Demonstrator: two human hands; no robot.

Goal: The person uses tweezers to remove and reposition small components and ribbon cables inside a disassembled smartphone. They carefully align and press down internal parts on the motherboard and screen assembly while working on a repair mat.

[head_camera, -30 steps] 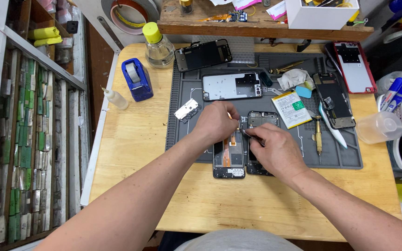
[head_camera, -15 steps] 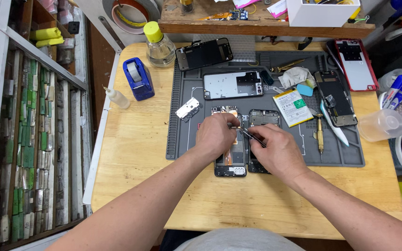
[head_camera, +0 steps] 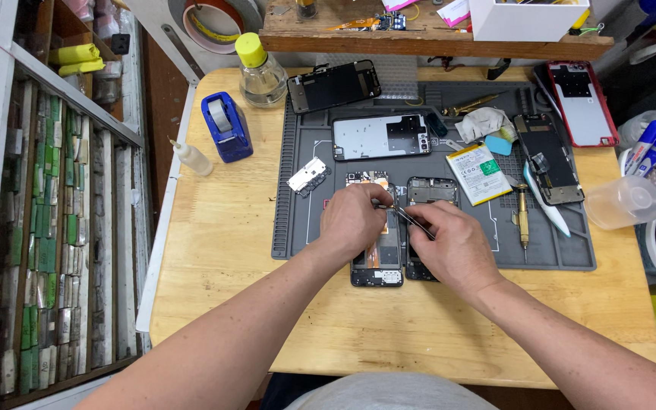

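My left hand [head_camera: 354, 220] presses down on an opened phone body [head_camera: 377, 262] lying on the grey work mat [head_camera: 298, 220], fingers curled over its upper half. My right hand [head_camera: 453, 243] grips thin metal tweezers [head_camera: 405, 217], their tips pointing left into the phone near my left fingertips. A second black phone frame [head_camera: 432, 190] lies just right of the first, partly under my right hand. What the tweezer tips touch is hidden by my fingers.
On the mat lie a silver back plate [head_camera: 380, 137], a dark frame [head_camera: 333, 85], a battery [head_camera: 478, 173], a small metal bracket [head_camera: 307, 176], a screwdriver [head_camera: 522, 216] and another opened phone [head_camera: 548, 158]. A blue tape dispenser [head_camera: 225, 127], yellow-capped bottle [head_camera: 260, 72], dropper bottle [head_camera: 191, 158] and plastic cup [head_camera: 622, 202] stand around it.
Both hands have stayed over the opened phone; the right hand with the tweezers shifted slightly toward the left hand. The view moved a little.
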